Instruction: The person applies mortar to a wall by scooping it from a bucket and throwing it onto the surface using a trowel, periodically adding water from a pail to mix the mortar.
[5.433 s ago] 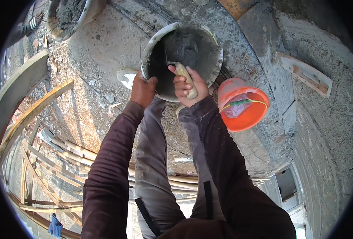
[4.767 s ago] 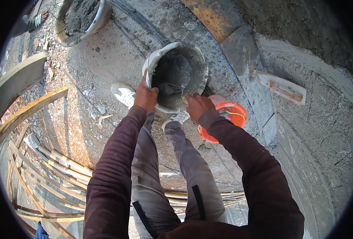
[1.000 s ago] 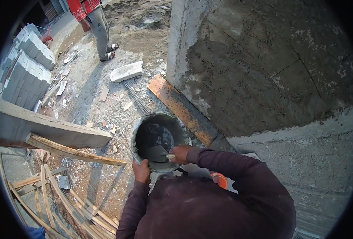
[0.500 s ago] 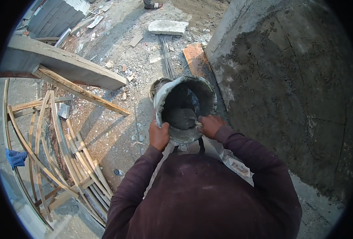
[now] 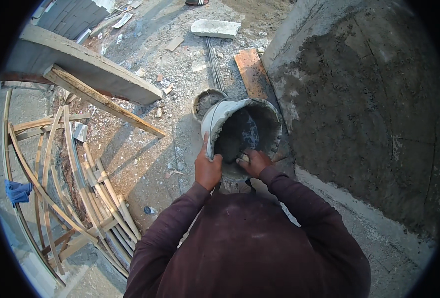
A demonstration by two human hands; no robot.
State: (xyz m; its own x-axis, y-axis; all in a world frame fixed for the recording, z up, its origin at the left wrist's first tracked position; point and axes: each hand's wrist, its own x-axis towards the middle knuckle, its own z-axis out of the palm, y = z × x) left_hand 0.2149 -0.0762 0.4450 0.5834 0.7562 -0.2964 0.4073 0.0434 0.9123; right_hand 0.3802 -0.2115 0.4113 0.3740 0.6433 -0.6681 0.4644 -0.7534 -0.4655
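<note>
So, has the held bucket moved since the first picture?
Yes: in the view, the held bucket has shifted toward the rear bucket standing beyond; the clear gap between them is gone, and they now overlap.

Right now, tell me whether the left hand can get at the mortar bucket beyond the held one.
Probably not without letting go: the left hand grips the rim of the held bucket, whose pale wall stands partly in front of the farther mortar bucket.

Round the dial we go, twelve o'clock to three, down through six, up past nine, and there's not a word, label, number or sign to be read anywhere!
</note>
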